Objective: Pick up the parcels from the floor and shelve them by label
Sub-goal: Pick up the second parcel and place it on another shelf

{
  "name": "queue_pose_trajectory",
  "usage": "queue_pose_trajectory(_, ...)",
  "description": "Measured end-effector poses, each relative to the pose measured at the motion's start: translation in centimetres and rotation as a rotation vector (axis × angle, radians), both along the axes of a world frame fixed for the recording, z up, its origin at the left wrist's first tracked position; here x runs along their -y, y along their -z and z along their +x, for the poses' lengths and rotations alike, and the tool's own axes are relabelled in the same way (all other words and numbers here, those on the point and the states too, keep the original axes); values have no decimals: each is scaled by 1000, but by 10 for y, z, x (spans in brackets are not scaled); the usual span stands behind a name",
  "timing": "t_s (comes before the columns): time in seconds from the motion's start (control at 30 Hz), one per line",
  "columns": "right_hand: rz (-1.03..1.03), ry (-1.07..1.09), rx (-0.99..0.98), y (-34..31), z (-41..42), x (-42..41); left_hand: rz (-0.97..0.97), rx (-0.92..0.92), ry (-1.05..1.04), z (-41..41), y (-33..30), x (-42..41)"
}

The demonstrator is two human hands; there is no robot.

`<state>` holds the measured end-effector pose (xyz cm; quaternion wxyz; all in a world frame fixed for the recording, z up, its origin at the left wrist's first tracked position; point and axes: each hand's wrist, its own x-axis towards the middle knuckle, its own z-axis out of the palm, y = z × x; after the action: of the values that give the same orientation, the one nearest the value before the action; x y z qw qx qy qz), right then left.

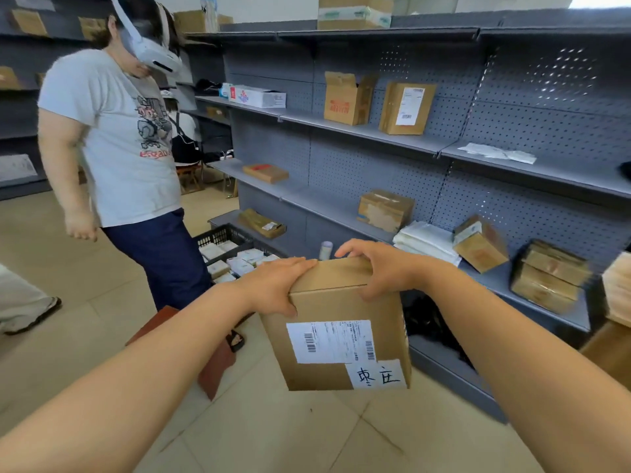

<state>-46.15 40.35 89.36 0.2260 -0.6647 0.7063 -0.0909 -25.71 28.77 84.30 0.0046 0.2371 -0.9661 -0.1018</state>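
Observation:
I hold a brown cardboard parcel in the air in front of me, above the tiled floor. A white shipping label with barcodes and a smaller handwritten tag face me on its front. My left hand grips its top left corner. My right hand clasps the top right edge, fingers over the lid. The grey shelving unit stands right behind the parcel, with several boxed parcels on its boards.
A person in a grey T-shirt and headset stands close on the left. A black crate of small white boxes and a reddish box sit on the floor. Another person's shoe shows at far left.

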Motion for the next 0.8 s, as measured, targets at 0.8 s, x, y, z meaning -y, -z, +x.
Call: queue_pose_trajectory(0.8, -439, 1027, 680, 137, -45, -119, 1124, -536, -507, -24, 63, -33)
